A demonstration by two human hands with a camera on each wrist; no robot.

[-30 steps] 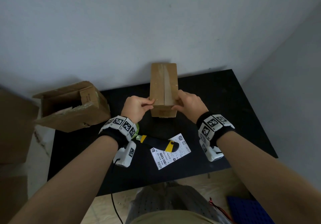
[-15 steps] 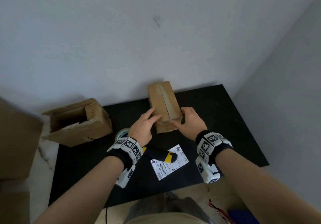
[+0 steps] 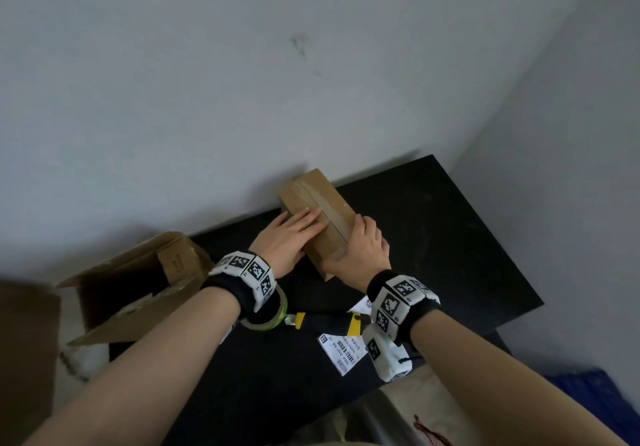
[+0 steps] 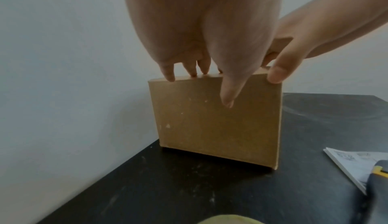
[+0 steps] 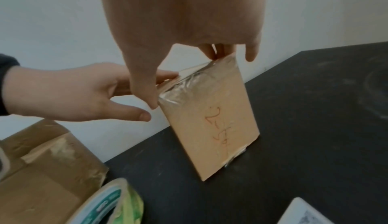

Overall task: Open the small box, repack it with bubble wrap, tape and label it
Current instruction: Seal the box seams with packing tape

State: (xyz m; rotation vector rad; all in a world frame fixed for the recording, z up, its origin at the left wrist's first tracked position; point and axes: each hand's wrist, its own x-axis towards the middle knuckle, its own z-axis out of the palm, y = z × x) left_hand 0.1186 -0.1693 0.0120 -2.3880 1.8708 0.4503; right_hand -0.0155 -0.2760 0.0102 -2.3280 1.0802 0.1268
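— What's round the small box [image 3: 320,215] on that black bench [image 3: 450,238]?

— To its left, at the bench's edge, a bigger cardboard carton [image 3: 135,286] lies on its side with its flaps open and old tape on it. Nearer the person there's a roll of clear tape [image 3: 273,317] with a green-and-white core, partly hidden under the left wrist band, then a black-and-yellow utility knife [image 3: 325,321] lying across a white shipping label [image 3: 343,348] with barcodes; the print is too small for me to read. Nothing stands between the hands and the box.

— And the box itself?

— Plain brown cardboard, narrow and upright, standing near the back of the bench close to the grey wall. A strip of glossy clear tape runs along its top seam and wrinkles down over the end. One end face has orange handwriting; it looks like "2-5" followed by something I can't make out.

— The hands?

— The left hand [image 3: 289,243] lies flat on top, fingers [image 4: 227,93] straight and together, thumb down the side. The right hand [image 3: 363,248] grips the near end, fingers [image 5: 144,98] curled over the top, thumb on the taped corner.
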